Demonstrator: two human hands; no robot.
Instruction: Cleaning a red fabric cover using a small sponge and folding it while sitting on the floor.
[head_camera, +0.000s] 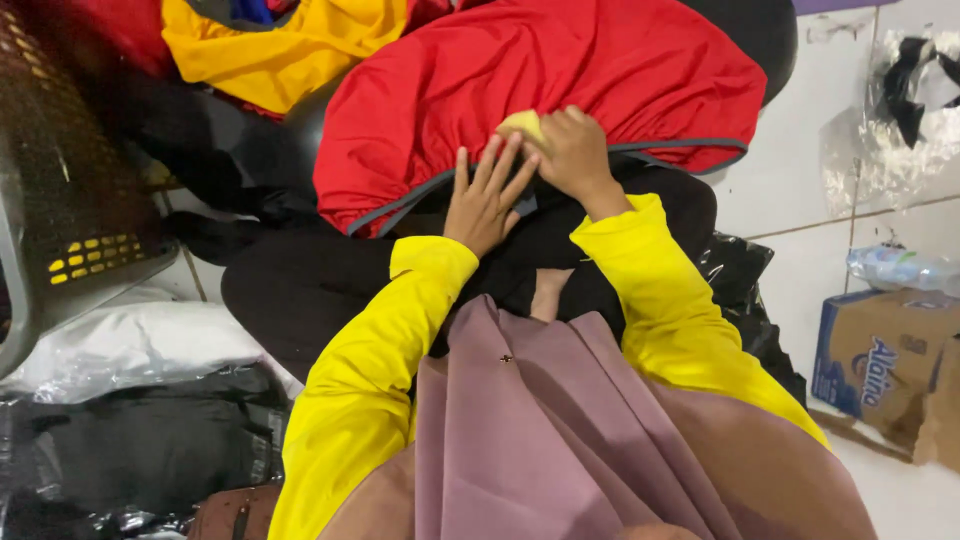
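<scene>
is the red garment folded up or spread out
Spread out: the red fabric garment with grey trim drapes loosely across the pile, its hem open under both hands, not stacked in folds.

Garment (560, 80) at twelve o'clock, under both hands; basket (70, 190) at ten; bagged clothes (130, 440) at eight; cardboard box (880, 365) at three.

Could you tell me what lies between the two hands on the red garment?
In the head view, a small yellow piece lies between the left hand and right hand, on the red garment.
</scene>
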